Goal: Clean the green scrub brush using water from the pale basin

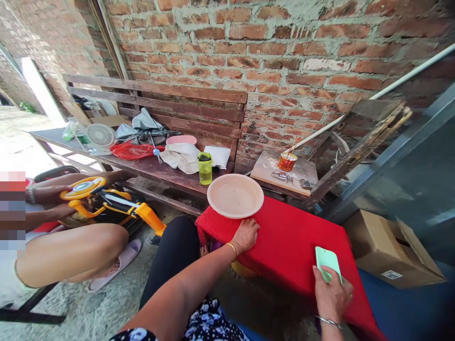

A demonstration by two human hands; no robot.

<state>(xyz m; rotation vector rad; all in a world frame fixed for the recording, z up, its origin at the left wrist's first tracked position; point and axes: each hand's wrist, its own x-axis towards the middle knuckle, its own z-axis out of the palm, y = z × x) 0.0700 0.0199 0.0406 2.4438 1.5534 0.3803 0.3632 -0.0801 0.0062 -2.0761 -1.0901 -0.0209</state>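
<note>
A red cloth [295, 227] covers the table in front of me. My left hand [246, 235] rests on it, just below a shallow pale pink basin [236, 194]; its fingers are slightly bent and hold nothing I can see. At the table's right end, my right hand [333, 291] grips a light green flat plastic piece [327, 261] with rounded corners and a small hole near its top. Its exact kind is unclear. The basin sits upright at the table's far left corner and looks almost bare inside.
Behind the basin, a wooden bench [149, 168] bears a yellow-green bottle [205, 168], cloths, an umbrella and a small fan [101, 135]. A small board [284, 170] carries a red cup [287, 161]. On the right is a cardboard box [391, 251]. Another person sits at left by a yellow-black toy [117, 203].
</note>
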